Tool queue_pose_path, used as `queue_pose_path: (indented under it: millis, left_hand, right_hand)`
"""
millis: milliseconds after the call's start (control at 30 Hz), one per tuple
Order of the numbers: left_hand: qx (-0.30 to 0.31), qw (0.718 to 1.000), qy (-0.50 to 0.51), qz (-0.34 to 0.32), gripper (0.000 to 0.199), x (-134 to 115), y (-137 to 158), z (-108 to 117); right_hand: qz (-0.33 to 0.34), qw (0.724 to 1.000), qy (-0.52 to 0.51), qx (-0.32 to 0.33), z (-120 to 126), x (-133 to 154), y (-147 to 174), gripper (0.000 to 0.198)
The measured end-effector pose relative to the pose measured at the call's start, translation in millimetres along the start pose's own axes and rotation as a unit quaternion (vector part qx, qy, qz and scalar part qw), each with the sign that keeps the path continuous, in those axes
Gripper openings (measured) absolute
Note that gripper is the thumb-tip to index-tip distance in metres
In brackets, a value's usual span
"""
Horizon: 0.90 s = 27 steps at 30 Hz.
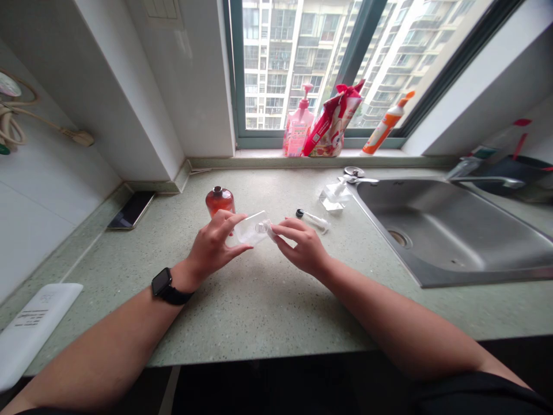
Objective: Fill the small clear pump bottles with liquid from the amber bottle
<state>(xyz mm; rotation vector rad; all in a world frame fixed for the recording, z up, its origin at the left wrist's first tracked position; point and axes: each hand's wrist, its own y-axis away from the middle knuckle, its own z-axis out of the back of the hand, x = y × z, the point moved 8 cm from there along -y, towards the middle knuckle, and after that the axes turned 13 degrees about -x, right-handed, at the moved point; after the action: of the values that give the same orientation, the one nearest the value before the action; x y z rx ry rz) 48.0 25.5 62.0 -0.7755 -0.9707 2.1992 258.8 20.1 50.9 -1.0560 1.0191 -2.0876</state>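
Head view shows a clear bottle point(249, 231) tilted above the counter point(268, 311), its neck toward the right. The left hand point(209, 245) clamps its body between thumb and fingers; the right hand point(305, 246) has its fingertips at the neck, though whether they pinch it I cannot tell. Just beyond the left hand stands an amber bottle point(219, 200), partly hidden. Near the right hand lies a black-collared pump point(316, 221), and farther back a clear dispenser point(333, 200) stands beside the sink point(466, 230).
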Motion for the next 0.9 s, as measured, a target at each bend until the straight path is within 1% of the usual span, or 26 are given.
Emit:
queue_pose_path:
  millis: [233,400,500,633,767,833,900]
  left_hand:
    - [-0.008,1.0,-0.01,0.012,0.064,2.8,-0.6,2.1]
    - [-0.005,1.0,-0.017,0.014,0.064,2.7,-1.7,2.4]
    - [0.003,1.0,-0.019,0.012,0.064,1.9,-2.4,1.6]
    - [0.013,1.0,-0.013,0.017,0.066,1.4,-2.6,0.5]
    - [0.011,1.0,-0.012,0.025,0.067,2.4,-2.9,0.8]
    - [0.006,1.0,-0.008,0.028,0.067,2.7,-3.2,1.3]
    - [0.003,1.0,-0.002,0.03,0.066,2.8,-3.5,1.6]
  right_hand:
    - [0.05,0.998,0.019,0.026,-5.7,8.0,2.7,0.022]
    - [0.087,0.995,-0.012,0.038,-7.8,18.8,5.1,0.025]
    - [0.098,0.993,-0.047,0.054,-7.0,23.0,4.7,0.027]
    - [0.07,0.984,-0.099,0.128,-11.7,22.7,6.3,0.025]
    - [0.012,0.962,-0.132,0.238,-25.3,17.5,16.0,0.021]
    - [-0.011,0.956,-0.111,0.273,-31.4,10.5,20.8,0.025]
    - [-0.031,0.963,-0.049,0.263,-31.1,-3.0,19.4,0.026]
